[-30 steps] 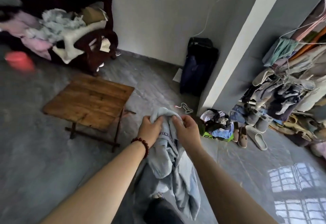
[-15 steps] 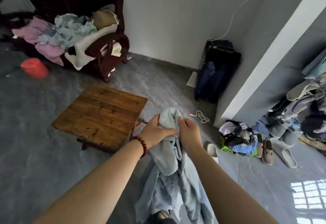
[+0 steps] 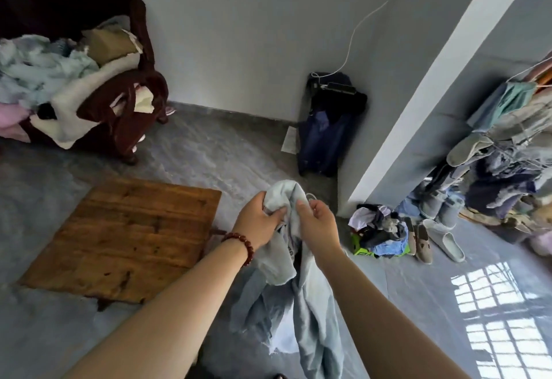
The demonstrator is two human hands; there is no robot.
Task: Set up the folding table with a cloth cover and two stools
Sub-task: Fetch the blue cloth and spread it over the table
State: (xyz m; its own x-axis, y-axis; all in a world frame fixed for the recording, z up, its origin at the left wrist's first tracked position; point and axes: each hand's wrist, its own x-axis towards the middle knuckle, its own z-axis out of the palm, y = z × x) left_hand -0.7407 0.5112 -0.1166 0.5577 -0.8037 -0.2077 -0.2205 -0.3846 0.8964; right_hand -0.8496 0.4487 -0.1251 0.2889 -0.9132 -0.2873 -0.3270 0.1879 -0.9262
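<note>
While both hands meet at the centre of the view, the left hand (image 3: 260,220) pinches a fold of the pale blue-grey, crumpled fabric cloth (image 3: 301,304) between thumb and curled fingers. The right hand (image 3: 319,223), just beside it, curls round the same bunched top. The loose length hangs toward six o'clock. It looks light, limp and apt to tangle (nothing stiff to push against), so the best hold is probably two corners of one hem, drawn apart. The low brown wooden folding table (image 3: 128,238) stands at nine o'clock, not yet covered.
</note>
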